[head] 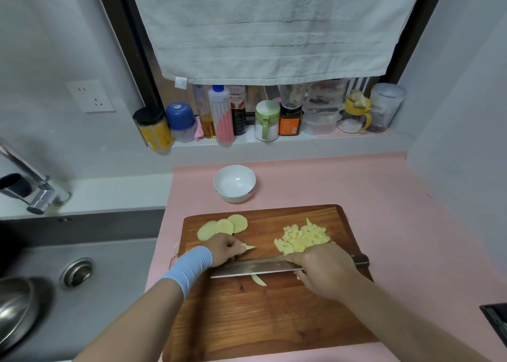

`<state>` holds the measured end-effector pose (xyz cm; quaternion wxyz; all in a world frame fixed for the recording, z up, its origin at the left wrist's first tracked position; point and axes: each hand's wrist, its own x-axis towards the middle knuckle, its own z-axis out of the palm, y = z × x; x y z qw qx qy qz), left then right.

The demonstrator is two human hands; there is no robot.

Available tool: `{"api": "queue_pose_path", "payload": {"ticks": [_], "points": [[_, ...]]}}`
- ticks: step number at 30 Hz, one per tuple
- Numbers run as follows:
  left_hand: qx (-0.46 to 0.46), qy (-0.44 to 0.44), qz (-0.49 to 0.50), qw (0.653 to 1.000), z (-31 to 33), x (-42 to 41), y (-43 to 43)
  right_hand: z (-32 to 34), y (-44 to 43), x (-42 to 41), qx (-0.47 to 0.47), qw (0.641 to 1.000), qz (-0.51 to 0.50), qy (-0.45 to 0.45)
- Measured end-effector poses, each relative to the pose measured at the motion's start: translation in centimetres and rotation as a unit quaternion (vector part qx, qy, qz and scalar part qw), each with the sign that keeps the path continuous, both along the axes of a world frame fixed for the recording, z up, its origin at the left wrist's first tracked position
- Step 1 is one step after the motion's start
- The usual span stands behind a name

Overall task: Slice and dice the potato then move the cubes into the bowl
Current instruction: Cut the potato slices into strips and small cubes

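Note:
A wooden cutting board [274, 315] lies on the pink counter. Three round potato slices [222, 226] overlap at its far left. A heap of potato cubes [303, 238] sits at its far right. My left hand [226, 250] pinches a thin potato piece [248, 247] on the board. My right hand [326, 271] grips the knife [252, 269], whose blade lies across the board between both hands. A potato strip [258, 280] lies just in front of the blade. The white bowl [234, 183] stands behind the board and holds nothing.
A steel sink [82, 274] with a tap [35, 186] lies to the left, a steel pot [13, 309] in it. Jars and bottles [263, 114] line the sill behind. A towel [274, 27] hangs above. A dark object [496, 323] is at the right edge.

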<state>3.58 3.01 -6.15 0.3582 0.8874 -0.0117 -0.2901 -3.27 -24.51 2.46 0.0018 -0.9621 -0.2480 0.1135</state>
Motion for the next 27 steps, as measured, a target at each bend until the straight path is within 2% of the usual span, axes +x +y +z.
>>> {"api": "queue_pose_path", "payload": {"ticks": [3,6,10,12,15,17,22,25,27], "points": [[-0.04,-0.038,0.089,0.994,-0.2,-0.1,1.7,-0.1,-1.0,0.7,0.043,0.995,-0.073,0.046],[-0.008,-0.082,0.119,0.989,-0.1,-0.1,2.3,-0.1,-1.8,1.2,0.095,0.977,-0.162,0.105],[0.053,-0.127,0.044,0.989,-0.6,-1.2,0.7,-0.2,-1.5,0.8,0.183,0.94,-0.257,0.134],[0.051,-0.172,-0.045,0.983,-1.3,-1.9,-1.1,-0.5,-0.9,0.2,0.217,0.922,-0.286,0.141],[0.124,-0.251,-0.18,0.943,-2.4,-2.6,-3.3,-0.9,-0.1,-0.8,0.253,0.901,-0.32,0.148],[0.128,-0.284,-0.182,0.933,-3.2,-3.0,-3.7,-1.2,0.1,-1.4,0.26,0.894,-0.331,0.153],[0.103,-0.301,-0.145,0.937,-3.8,-4.8,-3.1,-2.0,0.4,-2.8,0.26,0.89,-0.343,0.154],[0.145,-0.301,-0.184,0.924,-3.8,-5.7,-3.2,-2.5,0.6,-3.4,0.252,0.889,-0.349,0.159],[0.173,-0.303,-0.17,0.922,-4.1,-6.2,-3.6,-3.0,0.8,-3.8,0.248,0.887,-0.354,0.161]]}}
